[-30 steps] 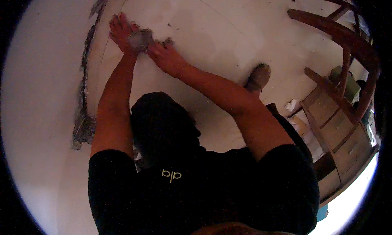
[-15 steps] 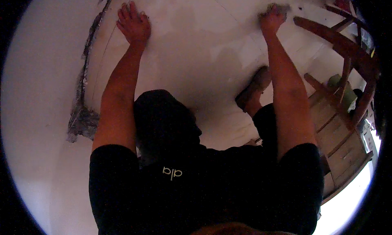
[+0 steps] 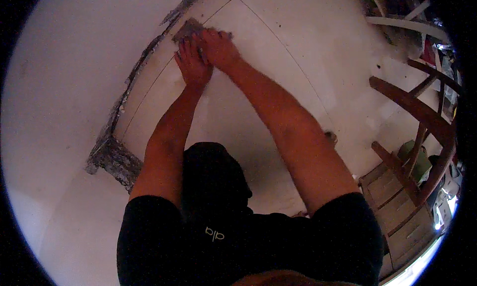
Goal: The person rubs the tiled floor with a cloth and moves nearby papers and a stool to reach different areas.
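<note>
My right hand (image 3: 220,49) presses a crumpled grey rag (image 3: 188,28) onto the pale tiled floor (image 3: 278,57), close to the wall edge at the far left. Rag shows beyond the fingertips and a little to the right of the knuckles. Just left of it and overlapping it, my left hand (image 3: 194,63) lies with fingers stretched out, their tips reaching the rag. Where the two hands meet, some fingers are hidden. Both arms stretch forward, the right one slanting across to the left.
A rough dark broken strip (image 3: 121,104) runs between the white wall (image 3: 59,87) and the floor, ending in a grey chunk (image 3: 117,159). On the right stand a dark wooden chair (image 3: 417,104) and a slatted wooden piece (image 3: 402,201). A shoe tip (image 3: 331,137) peeks past my right arm.
My right hand has swept left with the rag, from the far right to beside my left hand. The left hand now touches the rag. The view has shifted.
</note>
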{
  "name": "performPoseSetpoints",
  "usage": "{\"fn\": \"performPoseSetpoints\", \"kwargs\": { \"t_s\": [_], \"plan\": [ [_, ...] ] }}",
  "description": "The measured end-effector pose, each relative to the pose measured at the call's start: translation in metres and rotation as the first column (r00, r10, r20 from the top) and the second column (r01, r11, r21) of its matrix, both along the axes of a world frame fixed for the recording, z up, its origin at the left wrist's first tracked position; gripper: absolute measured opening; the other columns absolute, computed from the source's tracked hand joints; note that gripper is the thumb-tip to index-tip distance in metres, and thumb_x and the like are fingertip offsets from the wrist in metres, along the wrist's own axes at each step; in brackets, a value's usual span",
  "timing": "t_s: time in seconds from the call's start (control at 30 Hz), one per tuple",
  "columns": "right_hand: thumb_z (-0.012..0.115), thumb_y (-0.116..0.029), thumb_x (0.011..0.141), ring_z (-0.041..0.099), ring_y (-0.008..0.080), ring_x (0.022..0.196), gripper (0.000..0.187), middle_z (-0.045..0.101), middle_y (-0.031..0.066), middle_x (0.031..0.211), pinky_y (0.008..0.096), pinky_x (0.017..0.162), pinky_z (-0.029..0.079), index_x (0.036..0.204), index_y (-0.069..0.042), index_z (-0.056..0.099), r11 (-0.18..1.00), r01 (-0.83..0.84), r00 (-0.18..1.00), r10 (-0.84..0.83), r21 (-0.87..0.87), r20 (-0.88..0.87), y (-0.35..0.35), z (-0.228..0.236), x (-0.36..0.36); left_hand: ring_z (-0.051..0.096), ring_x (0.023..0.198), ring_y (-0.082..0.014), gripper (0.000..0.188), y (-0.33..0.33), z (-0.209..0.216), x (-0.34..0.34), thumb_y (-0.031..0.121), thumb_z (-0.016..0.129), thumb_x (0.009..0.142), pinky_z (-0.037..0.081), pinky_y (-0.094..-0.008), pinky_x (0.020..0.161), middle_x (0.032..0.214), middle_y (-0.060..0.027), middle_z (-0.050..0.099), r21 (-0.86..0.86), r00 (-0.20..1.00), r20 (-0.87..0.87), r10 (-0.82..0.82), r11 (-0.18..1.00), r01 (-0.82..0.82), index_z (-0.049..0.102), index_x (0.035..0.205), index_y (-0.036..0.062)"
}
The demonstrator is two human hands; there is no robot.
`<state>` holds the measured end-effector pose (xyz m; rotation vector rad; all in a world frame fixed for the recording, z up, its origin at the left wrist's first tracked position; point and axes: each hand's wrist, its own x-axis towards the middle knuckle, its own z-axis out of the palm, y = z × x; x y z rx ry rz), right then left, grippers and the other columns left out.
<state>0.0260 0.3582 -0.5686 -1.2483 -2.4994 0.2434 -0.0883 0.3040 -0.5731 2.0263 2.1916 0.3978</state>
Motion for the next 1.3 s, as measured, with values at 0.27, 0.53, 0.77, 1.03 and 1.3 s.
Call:
{"fn": "performPoseSetpoints", "kwargs": {
  "t_s": [0.27,0.53,0.77,1.03,1.3],
  "plan": [
    [0.047,-0.019,0.093,0.061,0.0370,0.093,0.028,0.064,0.0156,0.103,0.0480,0.081,0.049,0.115,-0.008,0.061,0.871,0.488,0.863,-0.492,-0.061,-0.118,0.105,-0.022,0.127,0.024,0.140,-0.0334,0.062,0.001,0.002,-0.009,0.024,0.052,0.087,0.018,-0.0567,0.110,0.152,-0.0128,0.029,-0.053,0.999,-0.047,-0.006,0.999,0.003,0.034,0.143,0.0030],
    [0.055,-0.036,0.091,0.061,0.0348,0.091,0.037,0.064,0.0169,0.090,0.0443,0.079,0.046,0.107,-0.002,0.059,0.182,0.982,0.187,-0.959,-0.045,0.210,0.014,0.039,0.396,0.022,0.141,-0.0320,0.063,0.007,0.010,0.004,0.025,0.052,0.089,0.020,-0.0567,0.110,0.153,-0.0119,0.027,-0.102,0.994,-0.108,0.034,0.994,-0.045,0.031,0.145,0.0037],
    [0.042,-0.002,0.087,0.051,0.0331,0.105,0.039,0.058,0.0172,0.111,0.0425,0.097,0.037,0.124,0.000,0.054,0.796,0.601,0.799,-0.593,-0.073,0.100,-0.034,0.025,0.211,0.022,0.142,-0.0299,0.062,0.005,0.004,-0.005,0.023,0.052,0.088,0.020,-0.0538,0.111,0.153,-0.0107,0.028,-0.054,0.990,-0.138,0.019,0.998,-0.026,0.032,0.145,0.0065],
    [0.053,-0.018,0.089,0.055,0.0326,0.106,0.023,0.059,0.0156,0.114,0.0503,0.089,0.043,0.107,-0.009,0.064,0.996,0.025,0.999,-0.023,-0.087,0.033,-0.090,-0.019,0.042,0.029,0.139,-0.0313,0.057,0.004,0.001,-0.014,0.022,0.045,0.093,0.023,-0.0519,0.108,0.149,-0.0128,0.036,0.220,0.991,0.009,-0.135,0.967,0.130,0.032,0.146,0.0074],
    [0.057,-0.010,0.084,0.059,0.0336,0.085,0.039,0.063,0.0134,0.096,0.0471,0.075,0.046,0.124,-0.007,0.056,0.341,0.895,0.412,-0.879,-0.286,0.241,-0.014,-0.008,0.386,0.027,0.139,-0.0344,0.052,0.009,0.000,-0.005,0.025,0.038,0.096,0.024,-0.0545,0.107,0.151,-0.0142,0.033,0.046,0.989,-0.136,-0.052,0.997,0.058,0.033,0.146,0.0088]
  ]
}}
